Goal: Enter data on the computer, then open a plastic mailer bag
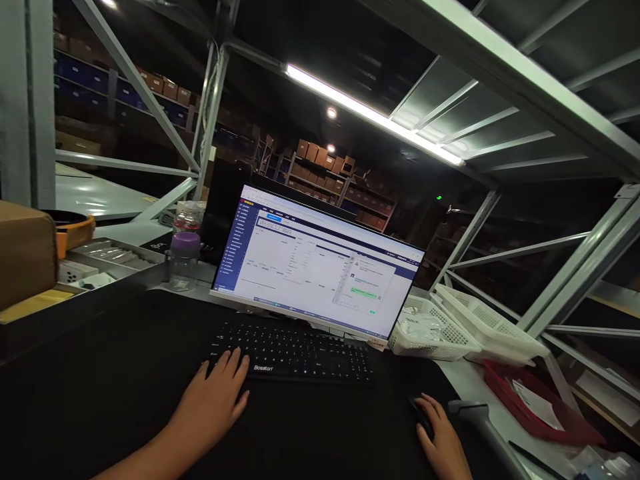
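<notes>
My left hand (216, 395) lies flat with fingers spread, its fingertips on the lower left corner of a black keyboard (300, 350). My right hand (443, 437) curls over a dark computer mouse (419, 412) on the black desk mat (100, 387). Behind the keyboard stands a lit monitor (315, 267) showing a software window with tables and a small chat box.
White perforated baskets (450, 327) sit right of the monitor, red folders (540, 407) beyond them. A clear bottle with a purple band (185, 250), a parts tray (100, 263) and a cardboard box (25, 253) stand at left. Steel rack beams (565, 287) frame the desk.
</notes>
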A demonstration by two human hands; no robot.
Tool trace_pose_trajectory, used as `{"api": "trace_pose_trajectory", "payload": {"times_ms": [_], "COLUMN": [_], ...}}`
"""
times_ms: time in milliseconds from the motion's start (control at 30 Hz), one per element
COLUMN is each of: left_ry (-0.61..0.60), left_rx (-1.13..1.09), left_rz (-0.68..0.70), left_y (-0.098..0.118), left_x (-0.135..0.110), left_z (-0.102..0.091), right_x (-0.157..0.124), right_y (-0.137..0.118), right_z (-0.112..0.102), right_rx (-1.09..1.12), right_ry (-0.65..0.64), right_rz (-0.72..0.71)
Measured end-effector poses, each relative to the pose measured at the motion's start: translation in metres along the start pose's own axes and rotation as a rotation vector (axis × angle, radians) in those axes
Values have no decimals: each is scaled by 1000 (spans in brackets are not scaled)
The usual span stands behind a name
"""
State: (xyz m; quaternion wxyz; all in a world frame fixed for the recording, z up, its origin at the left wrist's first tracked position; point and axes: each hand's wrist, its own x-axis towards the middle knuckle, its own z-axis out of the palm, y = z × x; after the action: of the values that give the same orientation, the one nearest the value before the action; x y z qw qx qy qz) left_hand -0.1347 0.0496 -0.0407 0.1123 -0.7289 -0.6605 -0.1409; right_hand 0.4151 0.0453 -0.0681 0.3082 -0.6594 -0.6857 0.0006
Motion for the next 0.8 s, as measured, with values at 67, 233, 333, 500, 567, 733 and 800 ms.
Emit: {"api": "trace_pose_trajectory", "payload": {"times_ms": [67, 233, 333, 500, 567, 733, 800], "left_ry": [-2, 5, -8, -51, -65, -106, -94], "left_rx": [-3, -22, -11, 13, 27, 57, 44], "left_rz": [-8, -7, -11, -8, -8, -10, -11], "left_y": [-1, -1, 1, 4, 5, 6, 5], "left_x": [0, 0, 0, -1, -1, -2, -2], "left_z": [2, 0, -6, -16, -19, -21, -20], "right_x": [-1, -2, -2, -1, -1, 1, 1], "right_y": [2, 9, 10, 9, 9, 9, 8], "right_z": [1, 5, 5, 3, 3, 5, 5], "right_rx": [-9, -33, -35, -9, 5, 14, 12], "right_ry": [-3, 3, 1, -3, 3, 20, 29], "right_rz": [-3, -12, -21, -4, -12, -16, -23]}}
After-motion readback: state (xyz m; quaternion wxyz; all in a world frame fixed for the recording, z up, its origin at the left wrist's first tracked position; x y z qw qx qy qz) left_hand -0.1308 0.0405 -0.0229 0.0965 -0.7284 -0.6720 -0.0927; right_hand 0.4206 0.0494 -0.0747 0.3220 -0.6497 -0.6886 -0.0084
